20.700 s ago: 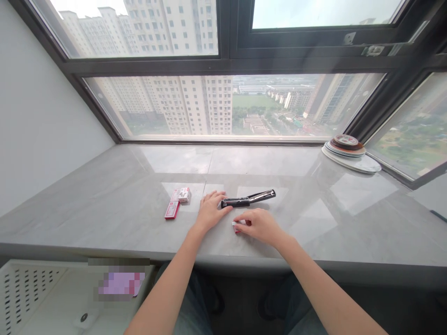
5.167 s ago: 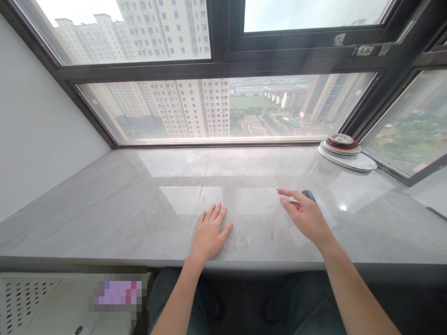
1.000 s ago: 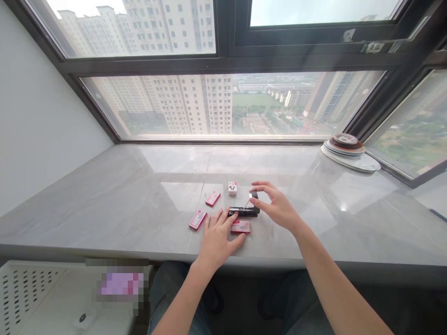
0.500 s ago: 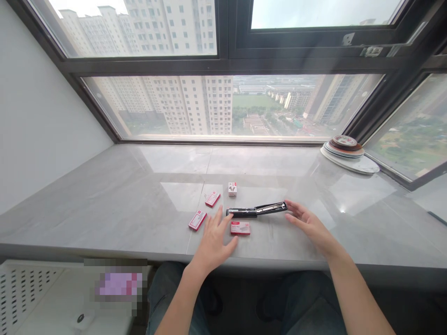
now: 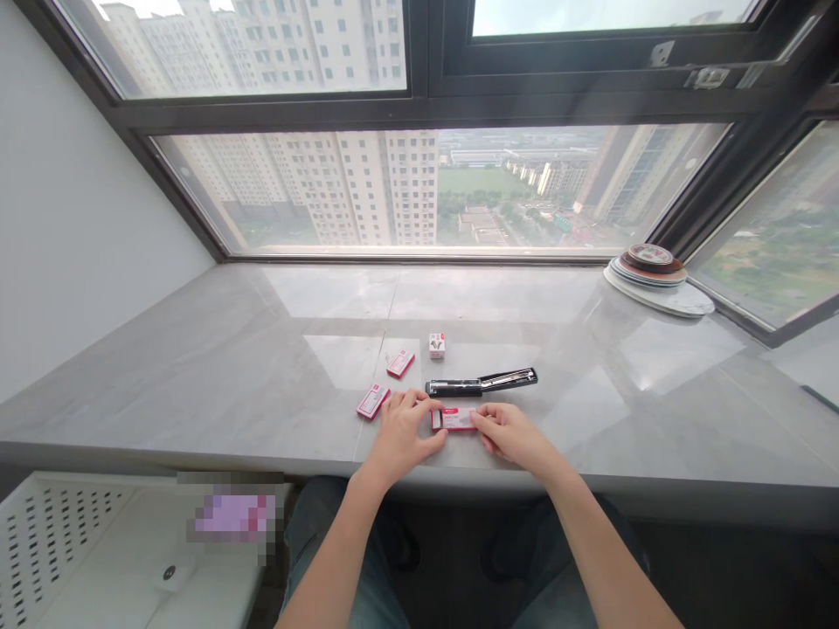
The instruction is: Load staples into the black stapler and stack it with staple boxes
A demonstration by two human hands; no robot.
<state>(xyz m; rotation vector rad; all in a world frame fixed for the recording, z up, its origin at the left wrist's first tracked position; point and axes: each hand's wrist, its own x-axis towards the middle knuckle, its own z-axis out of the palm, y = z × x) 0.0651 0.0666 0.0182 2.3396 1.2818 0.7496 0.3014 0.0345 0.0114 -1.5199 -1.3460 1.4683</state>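
A red-and-white staple box (image 5: 457, 418) lies near the counter's front edge, its left end showing a pale inner tray and a dark gap. My left hand (image 5: 403, 434) holds that end between thumb and forefinger. At the other end, my right hand (image 5: 515, 437) pinches the box with its fingertips. Just behind it, a black stapler (image 5: 481, 383) rests unfolded, its metal inside exposed and no hand on it. Two more red-and-white boxes lie to the left, a nearer box (image 5: 373, 401) beside my left fingers and a farther box (image 5: 400, 363). A small white-and-red box (image 5: 437, 346) stands behind the stapler.
The grey stone counter (image 5: 216, 367) runs up to a dark-framed window. A stack of round plates (image 5: 652, 278) sits at the back right corner. Below the counter on the left is a white perforated plastic piece (image 5: 131, 559), with a blurred-out patch over it.
My right hand has moved left from the stapler's end to the staple box. My left fingers have closed on its other end, and the box looks slid partly open. The view has tilted slightly.
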